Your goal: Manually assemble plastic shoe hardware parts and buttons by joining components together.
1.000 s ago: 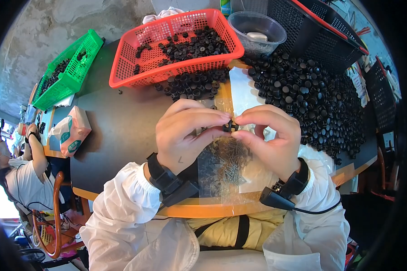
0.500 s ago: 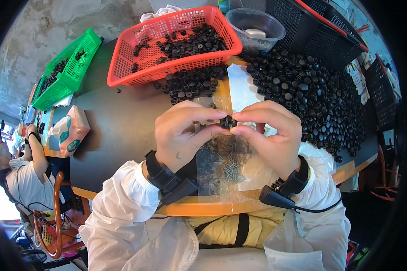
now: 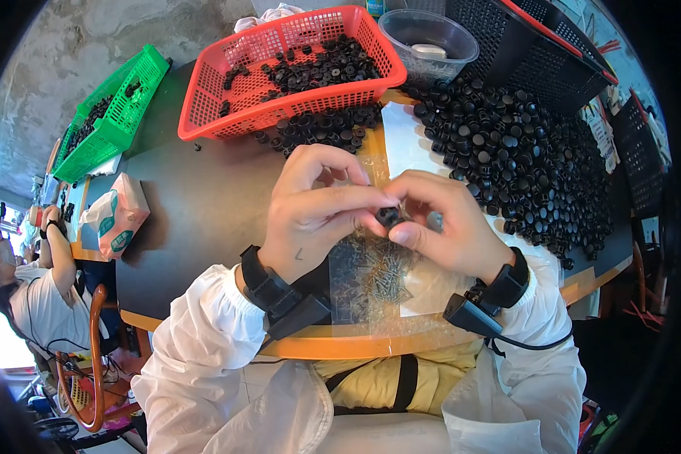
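My left hand point(image 3: 310, 208) pinches a small round black plastic part point(image 3: 389, 217) between thumb and fingertips, over the front middle of the table. From the other side my right hand point(image 3: 454, 223) has its thumb and fingers closed on the same part. A hollow or hole shows in the part's face. Something small and greyish point(image 3: 434, 221) shows between the curled fingers of the right hand; what it is I cannot make out. Just below the hands, a pile of metal screws point(image 3: 386, 276) lies on clear plastic sheeting point(image 3: 346, 303).
Behind the hands stands a red basket point(image 3: 291, 117) of black parts, with more parts heaped before it. A large pile of black caps point(image 3: 507, 144) covers the right. A clear tub point(image 3: 431, 64), black crate point(image 3: 537, 60), tissue pack point(image 3: 121, 216) and green basket point(image 3: 117, 113) stand around. A co-worker sits left.
The black part has been turned so its hollow face shows, and sits slightly lower. My right-hand fingers have curled in around it; my left fingers have spread higher.
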Demonstrator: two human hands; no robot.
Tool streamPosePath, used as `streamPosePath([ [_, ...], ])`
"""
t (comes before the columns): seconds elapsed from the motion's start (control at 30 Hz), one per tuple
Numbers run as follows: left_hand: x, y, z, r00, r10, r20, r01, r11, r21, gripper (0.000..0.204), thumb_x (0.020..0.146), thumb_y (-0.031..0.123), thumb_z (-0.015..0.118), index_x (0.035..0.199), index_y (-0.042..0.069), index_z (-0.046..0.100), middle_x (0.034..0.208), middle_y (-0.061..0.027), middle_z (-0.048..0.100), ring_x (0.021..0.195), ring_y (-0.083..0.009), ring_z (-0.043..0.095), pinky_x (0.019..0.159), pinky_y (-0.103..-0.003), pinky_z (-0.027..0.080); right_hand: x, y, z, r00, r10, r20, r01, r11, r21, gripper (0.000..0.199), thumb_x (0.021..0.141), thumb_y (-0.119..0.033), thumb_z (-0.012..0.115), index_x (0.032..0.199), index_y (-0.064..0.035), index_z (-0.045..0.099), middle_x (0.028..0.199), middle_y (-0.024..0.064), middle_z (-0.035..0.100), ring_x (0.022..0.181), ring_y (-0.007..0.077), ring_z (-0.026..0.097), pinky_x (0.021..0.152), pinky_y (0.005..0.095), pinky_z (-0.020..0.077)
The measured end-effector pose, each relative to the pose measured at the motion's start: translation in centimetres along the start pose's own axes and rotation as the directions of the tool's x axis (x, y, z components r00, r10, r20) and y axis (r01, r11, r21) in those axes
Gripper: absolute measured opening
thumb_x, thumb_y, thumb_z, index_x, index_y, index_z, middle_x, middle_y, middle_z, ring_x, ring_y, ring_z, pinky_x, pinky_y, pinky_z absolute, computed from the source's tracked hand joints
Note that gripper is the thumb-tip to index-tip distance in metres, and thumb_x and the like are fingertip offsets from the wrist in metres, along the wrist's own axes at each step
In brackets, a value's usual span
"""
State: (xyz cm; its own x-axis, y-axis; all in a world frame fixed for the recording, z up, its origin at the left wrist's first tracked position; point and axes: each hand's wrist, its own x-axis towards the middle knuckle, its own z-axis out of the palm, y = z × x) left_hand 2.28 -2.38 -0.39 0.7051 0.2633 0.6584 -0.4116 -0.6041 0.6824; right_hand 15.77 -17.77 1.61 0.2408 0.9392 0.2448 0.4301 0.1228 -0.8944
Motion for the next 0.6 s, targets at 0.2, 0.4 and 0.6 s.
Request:
streamPosePath([
  [0.2,0.0,0.3,-0.3,0.983,0.118,0.138,-0.118,0.993,-0.009,0.032,0.064,0.013,0.084,0.094,0.016,0.075,0.094,-0.0024,0.051,0.080,-0.0160,0.052,0.066,-0.028,0.044,-0.6,-0.3,-0.7,0.974,-0.114,0.194,0.117,0.993,-0.003,0.016,0.080,-0.015,0.072,0.088,-0.0045,0.064,0.063,0.0003,0.047,0.057,0.0112,0.039,0.053,0.0260,0.0320],
  [0.4,0.0,0.9,-0.2,0.955,0.257,0.147,-0.267,0.963,0.049,0.033,0.065,0.013,0.083,0.096,0.018,0.074,0.090,0.0012,0.054,0.080,-0.0168,0.052,0.064,-0.026,0.045,-0.7,0.1,1.0,0.979,-0.139,0.146,0.097,0.961,0.257,0.015,0.079,-0.015,0.071,0.077,-0.0040,0.061,0.063,0.0001,0.046,0.056,0.0114,0.038,0.051,0.0276,0.0313],
  [0.6,-0.8,0.6,0.8,0.991,0.130,-0.020,-0.131,0.972,-0.197,0.053,0.069,0.018,0.084,0.117,0.012,0.063,0.097,-0.0036,0.060,0.085,-0.0188,0.058,0.066,-0.028,0.047,-0.8,-0.1,0.7,0.975,-0.180,0.133,0.149,0.965,0.214,0.025,0.080,-0.012,0.070,0.068,-0.0038,0.050,0.061,0.0014,0.044,0.054,0.0114,0.038,0.051,0.0288,0.0312],
])
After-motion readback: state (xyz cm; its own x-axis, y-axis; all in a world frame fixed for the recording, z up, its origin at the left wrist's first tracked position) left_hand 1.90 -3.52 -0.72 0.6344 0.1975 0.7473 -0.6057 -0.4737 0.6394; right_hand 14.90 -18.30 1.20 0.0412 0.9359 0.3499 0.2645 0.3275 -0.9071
